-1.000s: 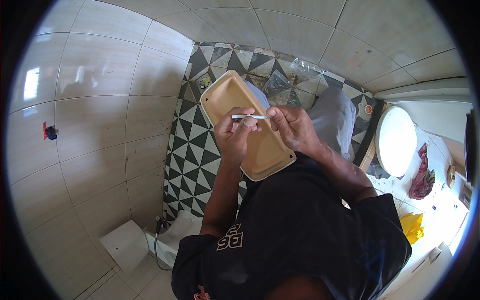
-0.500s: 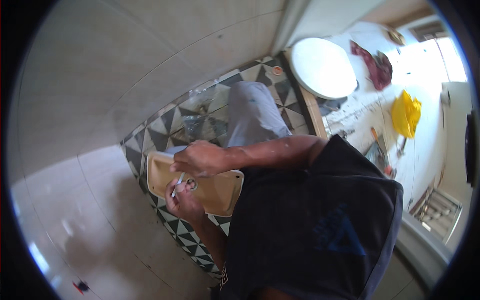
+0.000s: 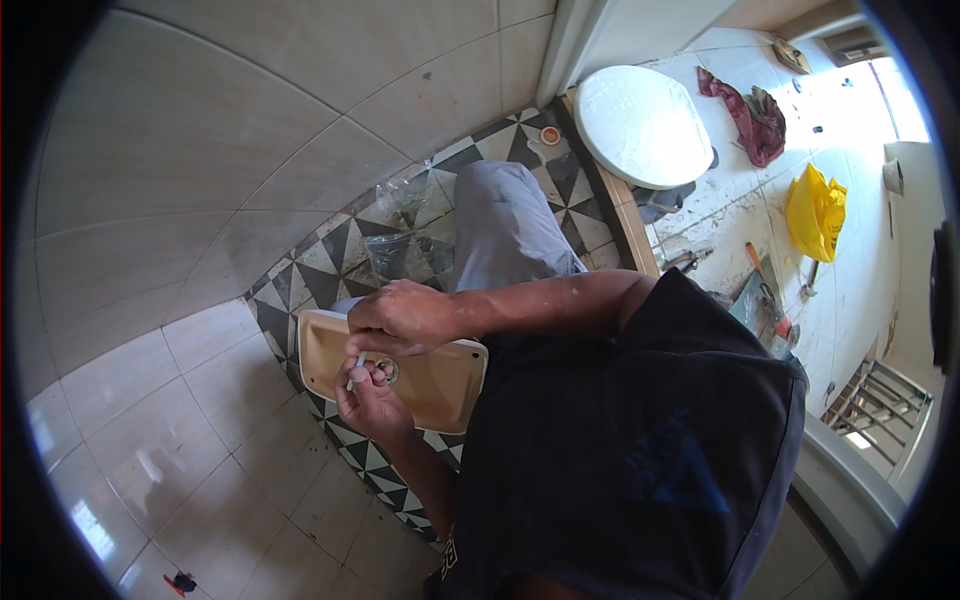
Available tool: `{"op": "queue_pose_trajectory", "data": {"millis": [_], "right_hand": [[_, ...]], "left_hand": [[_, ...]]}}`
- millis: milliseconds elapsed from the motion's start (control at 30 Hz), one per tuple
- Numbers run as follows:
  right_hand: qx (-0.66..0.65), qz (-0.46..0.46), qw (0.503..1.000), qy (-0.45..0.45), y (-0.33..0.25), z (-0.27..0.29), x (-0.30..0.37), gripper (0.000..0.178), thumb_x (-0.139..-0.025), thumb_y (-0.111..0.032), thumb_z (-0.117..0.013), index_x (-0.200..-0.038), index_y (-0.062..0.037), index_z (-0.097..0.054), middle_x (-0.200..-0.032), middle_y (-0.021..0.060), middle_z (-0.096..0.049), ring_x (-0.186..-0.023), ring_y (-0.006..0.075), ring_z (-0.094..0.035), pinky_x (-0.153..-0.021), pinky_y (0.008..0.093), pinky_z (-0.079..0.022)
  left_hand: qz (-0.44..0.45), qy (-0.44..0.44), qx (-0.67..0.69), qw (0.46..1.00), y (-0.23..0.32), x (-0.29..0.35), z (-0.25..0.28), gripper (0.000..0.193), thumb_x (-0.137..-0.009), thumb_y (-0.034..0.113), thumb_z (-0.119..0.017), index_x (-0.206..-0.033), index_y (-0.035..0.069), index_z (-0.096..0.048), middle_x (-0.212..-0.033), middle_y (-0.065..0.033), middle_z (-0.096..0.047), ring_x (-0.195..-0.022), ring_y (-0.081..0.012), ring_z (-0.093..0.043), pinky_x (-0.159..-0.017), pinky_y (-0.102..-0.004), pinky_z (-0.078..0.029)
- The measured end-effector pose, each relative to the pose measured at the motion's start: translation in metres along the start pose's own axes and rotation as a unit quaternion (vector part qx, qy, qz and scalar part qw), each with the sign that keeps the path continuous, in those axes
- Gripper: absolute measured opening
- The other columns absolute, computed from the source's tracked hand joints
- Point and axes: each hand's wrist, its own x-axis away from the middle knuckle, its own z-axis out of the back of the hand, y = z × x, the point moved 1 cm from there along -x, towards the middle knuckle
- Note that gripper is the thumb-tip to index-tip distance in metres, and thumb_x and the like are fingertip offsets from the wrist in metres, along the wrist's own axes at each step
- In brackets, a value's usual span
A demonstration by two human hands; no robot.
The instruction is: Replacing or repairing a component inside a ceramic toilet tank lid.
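Two hands are busy at a beige lid: the left hand pinches a thin white tool at its fitting, the right hand grips the rim. Next, steady holding is needed.

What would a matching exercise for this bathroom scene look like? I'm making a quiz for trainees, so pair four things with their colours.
Things:
1. lid
2. bag
3. rag
4. seat

Colours:
a. white
b. dark red
c. beige
d. yellow

Pairs: 1-c, 2-d, 3-b, 4-a

The lid lies across the lap, with the left hand and right hand on it; the other three lie on the floor to the right.
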Motion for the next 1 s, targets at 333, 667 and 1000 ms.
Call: {"op": "queue_pose_trajectory", "data": {"millis": [333, 667, 1000], "right_hand": [[-0.001, 0.088, 0.995, 0.043, 0.002, -0.010, 0.008, 0.021, -0.100, -0.025, -0.068, -0.106, -0.0040, -0.067, -0.096, 0.0125, -0.061, -0.087, 0.0362, -0.065, -0.075, 0.0467, -0.054], [-0.061, 0.102, 0.988, 0.102, -0.004, -0.015, 0.011, 0.027, -0.100, -0.030, -0.070, -0.097, -0.0037, -0.064, -0.090, 0.0130, -0.065, -0.085, 0.0376, -0.067, -0.071, 0.0495, -0.053], [0.051, -0.076, 0.994, -0.057, 0.006, -0.018, 0.011, 0.027, -0.100, -0.032, -0.068, -0.101, -0.0046, -0.065, -0.086, 0.0191, -0.068, -0.079, 0.0421, -0.068, -0.068, 0.0517, -0.053]], "left_hand": [[0.019, -0.023, 0.040, 0.999, 0.005, -0.002, 0.013, 0.020, -0.104, 0.010, -0.064, -0.121, 0.000, -0.065, -0.094, -0.0054, -0.065, -0.079, -0.0108, -0.057, -0.076, -0.0313, -0.053], [0.031, -0.017, 0.045, 0.998, 0.007, 0.000, 0.024, 0.020, -0.101, 0.011, -0.067, -0.118, -0.001, -0.065, -0.090, -0.0056, -0.064, -0.077, -0.0114, -0.057, -0.075, -0.0339, -0.055], [0.013, -0.031, -0.075, 0.997, 0.006, 0.005, 0.028, 0.021, -0.104, 0.012, -0.065, -0.121, -0.002, -0.063, -0.096, -0.0066, -0.064, -0.082, -0.0120, -0.058, -0.080, -0.0332, -0.055]]}}
